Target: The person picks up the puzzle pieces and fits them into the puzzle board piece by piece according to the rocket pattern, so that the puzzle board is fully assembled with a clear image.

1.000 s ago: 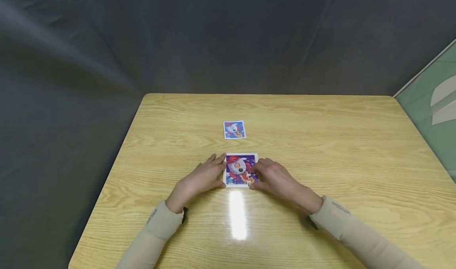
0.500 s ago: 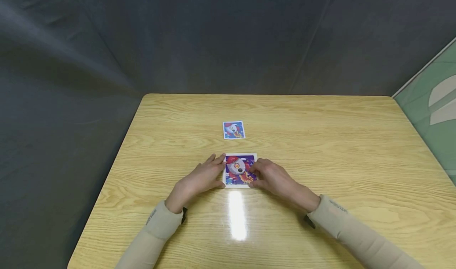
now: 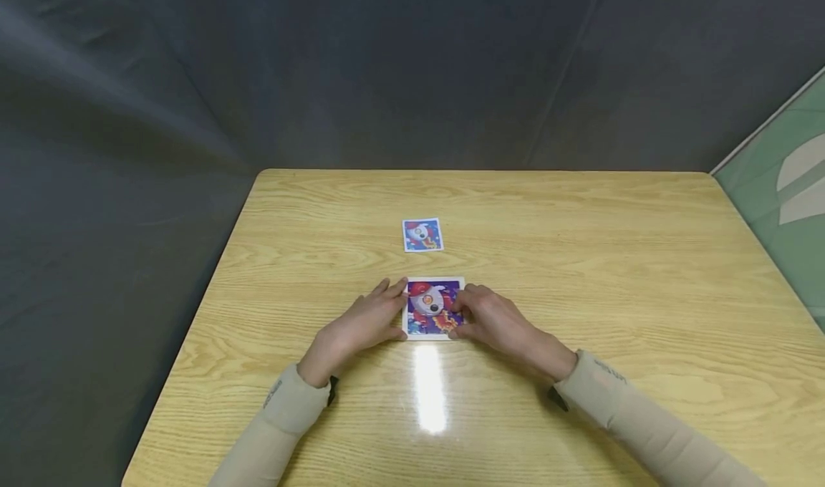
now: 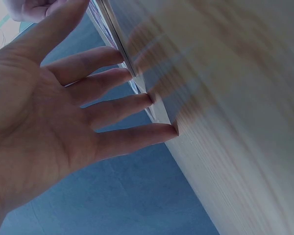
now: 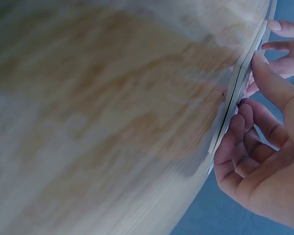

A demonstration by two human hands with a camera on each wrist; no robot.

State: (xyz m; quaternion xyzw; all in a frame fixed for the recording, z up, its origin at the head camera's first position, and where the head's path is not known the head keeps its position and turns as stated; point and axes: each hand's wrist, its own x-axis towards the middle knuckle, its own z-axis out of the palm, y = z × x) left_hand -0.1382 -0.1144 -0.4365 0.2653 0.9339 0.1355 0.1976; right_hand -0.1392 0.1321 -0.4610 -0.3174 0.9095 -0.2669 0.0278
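A square picture puzzle [image 3: 427, 322] with a white border lies flat on the table, showing a white round-headed character with red parts and orange flames on purple. Along its left edge rests my left hand [image 3: 364, 321], thumb at the near corner. The left wrist view shows that hand's [image 4: 54, 112] fingers extended, tips touching the board's side. My right hand [image 3: 499, 324] grips the lower right part, index finger on the picture and thumb at the near edge. Its other fingers curl against the board's side in the right wrist view, where the hand [image 5: 264, 152] partly hides the puzzle.
A smaller card [image 3: 423, 235] with a similar picture lies flat beyond the puzzle. The wood-grain table [image 3: 612, 258] reflects a bright light strip [image 3: 430, 390] near its front. A dark curtain [image 3: 412, 71] stands behind and to the left; a green panel [image 3: 780, 208] is at right.
White gaps in the puzzle's lower right have closed, and the flame picture there now looks continuous. The right thumb and index finger have shifted very slightly; the left hand stays put.
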